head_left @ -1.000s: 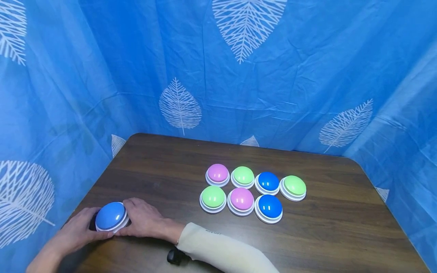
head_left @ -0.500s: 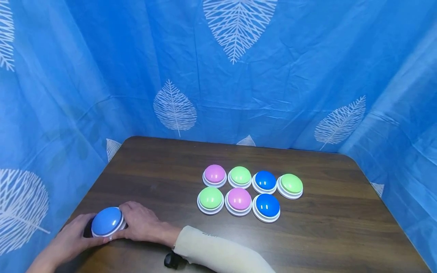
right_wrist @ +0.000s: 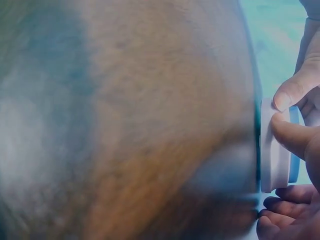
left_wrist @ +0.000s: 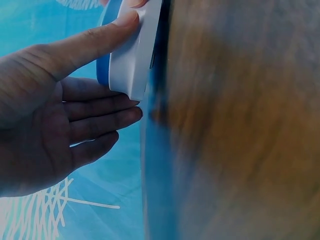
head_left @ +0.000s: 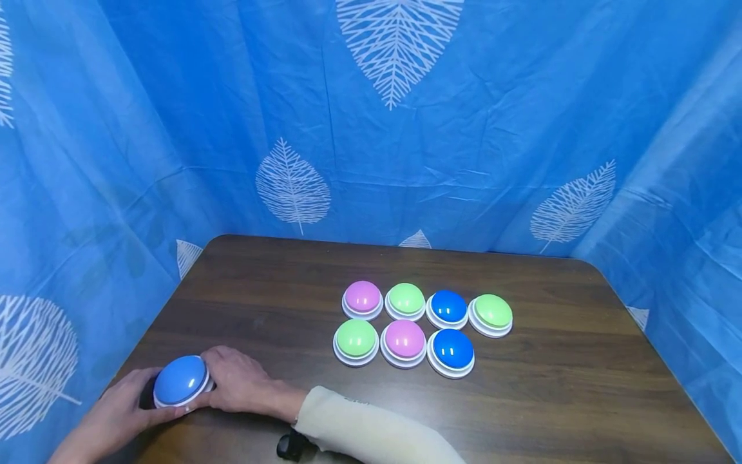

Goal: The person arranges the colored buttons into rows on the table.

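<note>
At the table's left side, both hands hold a dome-shaped push button, a blue buzzer (head_left: 180, 380) on a round white base. My left hand (head_left: 118, 405) grips its left side. In the left wrist view the thumb (left_wrist: 92, 45) lies on the white base (left_wrist: 131, 65), with the fingers around the far side. My right hand (head_left: 240, 381) grips the right side. The two thumbs lie close together on the near rim, as the right wrist view shows too. The base is close to the table surface. Parts of the buzzer are hidden behind the fingers.
Right of centre on the brown table (head_left: 278, 290), several more buzzers form two rows: pink (head_left: 362, 298), green (head_left: 356, 338) and blue (head_left: 453, 349) ones among them. A small black object (head_left: 290, 446) shows under the right sleeve. Blue leaf-patterned cloth (head_left: 475, 129) surrounds the table.
The head view has shifted, so the table and buzzers appear farther left and slightly lower. Both hands keep their hold on the blue buzzer, which stays at the table's left side.
</note>
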{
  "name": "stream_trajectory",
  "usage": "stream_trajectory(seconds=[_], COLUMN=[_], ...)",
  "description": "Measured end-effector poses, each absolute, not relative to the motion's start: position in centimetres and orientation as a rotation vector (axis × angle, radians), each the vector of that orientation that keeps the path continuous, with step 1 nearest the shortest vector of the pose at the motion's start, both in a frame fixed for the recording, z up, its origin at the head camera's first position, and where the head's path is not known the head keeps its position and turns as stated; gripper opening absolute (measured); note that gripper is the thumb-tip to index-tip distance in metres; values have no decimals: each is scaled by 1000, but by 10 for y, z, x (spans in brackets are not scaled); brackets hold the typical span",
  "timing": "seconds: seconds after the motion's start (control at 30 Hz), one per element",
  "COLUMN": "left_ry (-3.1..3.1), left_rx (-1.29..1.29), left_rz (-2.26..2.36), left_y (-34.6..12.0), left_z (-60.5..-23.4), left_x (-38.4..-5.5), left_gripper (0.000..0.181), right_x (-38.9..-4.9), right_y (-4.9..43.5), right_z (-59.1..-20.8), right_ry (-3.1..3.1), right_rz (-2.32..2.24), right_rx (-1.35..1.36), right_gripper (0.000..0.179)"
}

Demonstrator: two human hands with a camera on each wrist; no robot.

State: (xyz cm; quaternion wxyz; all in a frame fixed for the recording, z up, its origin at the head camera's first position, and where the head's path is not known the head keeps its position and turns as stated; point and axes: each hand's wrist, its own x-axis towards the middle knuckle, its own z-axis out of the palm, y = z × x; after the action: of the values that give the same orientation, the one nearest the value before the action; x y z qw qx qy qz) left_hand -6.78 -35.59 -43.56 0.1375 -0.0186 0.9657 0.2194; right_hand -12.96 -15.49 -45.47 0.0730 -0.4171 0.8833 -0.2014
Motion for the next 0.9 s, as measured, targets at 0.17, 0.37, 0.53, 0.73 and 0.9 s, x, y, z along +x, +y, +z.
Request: stream_trajectory(seconds=[0.17,0.37,0.53,0.73,0.9], left_ry=[2856,2879,2892,2947,2950], left_rx=[-31,-39,-50,-27,-5], left_rz=[649,651,666,684,715], left_y=[-353,-347,-341,-330,-322], left_z=[-433,-427,-421,-414,-409], left_x=[-66,-67,-66,-66,-66], left_gripper=[81,85,88,88,88], right_x=[-132,-135,-137,-140,-140], right_y=[-153,-146,-138,-124,-114], right_z=[-452,-447,-444,-438,-435], right_ry=[2630,2596,2579,2543,2543], right_rz=[-621,-691,-754,-823,-850], right_rx=[-1249,-1236,-1233,-1232,-1233], right_gripper=[63,64,65,68,70])
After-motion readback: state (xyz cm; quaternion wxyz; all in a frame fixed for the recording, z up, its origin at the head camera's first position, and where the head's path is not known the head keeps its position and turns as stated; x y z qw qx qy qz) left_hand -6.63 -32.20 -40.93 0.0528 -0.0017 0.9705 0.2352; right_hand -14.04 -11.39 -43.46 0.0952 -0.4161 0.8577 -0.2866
